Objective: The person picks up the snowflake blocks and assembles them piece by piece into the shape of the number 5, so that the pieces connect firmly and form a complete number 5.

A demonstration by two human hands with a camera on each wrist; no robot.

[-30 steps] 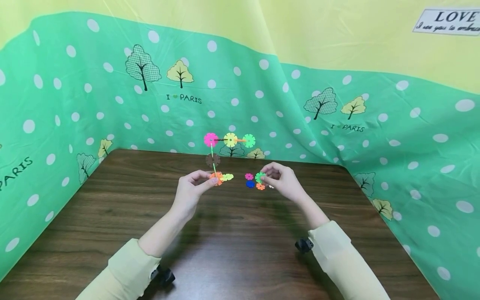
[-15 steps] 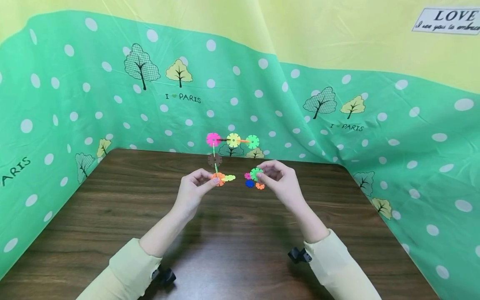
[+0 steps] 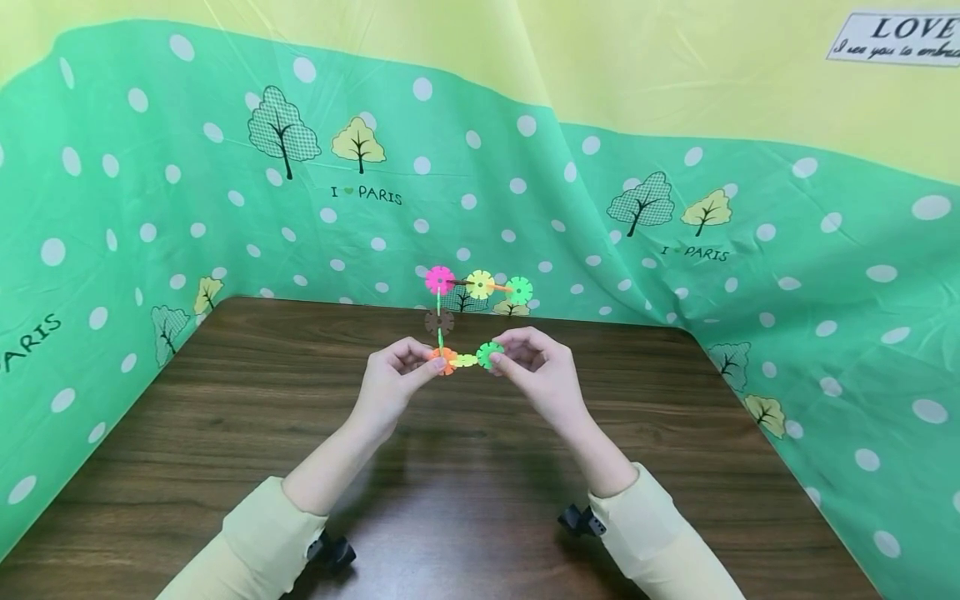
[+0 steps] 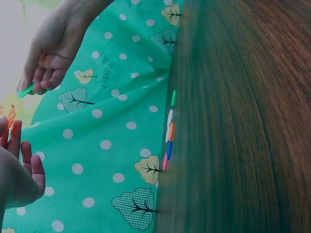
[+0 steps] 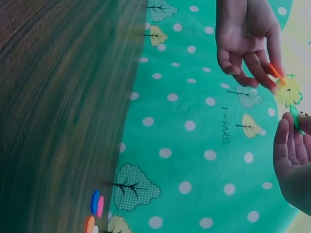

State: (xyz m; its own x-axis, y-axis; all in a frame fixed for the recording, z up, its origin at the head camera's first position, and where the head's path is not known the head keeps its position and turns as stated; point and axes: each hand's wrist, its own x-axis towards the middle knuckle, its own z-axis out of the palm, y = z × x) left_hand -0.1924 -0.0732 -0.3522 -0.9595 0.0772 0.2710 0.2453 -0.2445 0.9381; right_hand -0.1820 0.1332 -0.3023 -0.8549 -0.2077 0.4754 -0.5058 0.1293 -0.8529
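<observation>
We see a dark brown wood-grain counter point(image 3: 465, 525), with a green and yellow printed cloth point(image 3: 405, 192) behind it. Above the counter, the left hand point(image 3: 390, 379) pinches the orange notched disc point(image 3: 446, 362) of a joined chain of coloured discs point(image 3: 439, 322). The right hand point(image 3: 545, 372) has a narrow grip, pinching a bright green notched disc point(image 3: 488, 356) beside a tilted yellow disc point(image 3: 465, 361); whether they join, we cannot tell. The LOVE label point(image 3: 900, 37) is cut off.

The head view is bright and even, with soft shadows on the desk point(image 3: 247, 417) and pale glare midway between its side edges. Both wrist views are dimmer; green from the cloth point(image 4: 102, 155) reflects along the desk's far edge, and the yellow disc point(image 5: 286, 95) looks washed out.
</observation>
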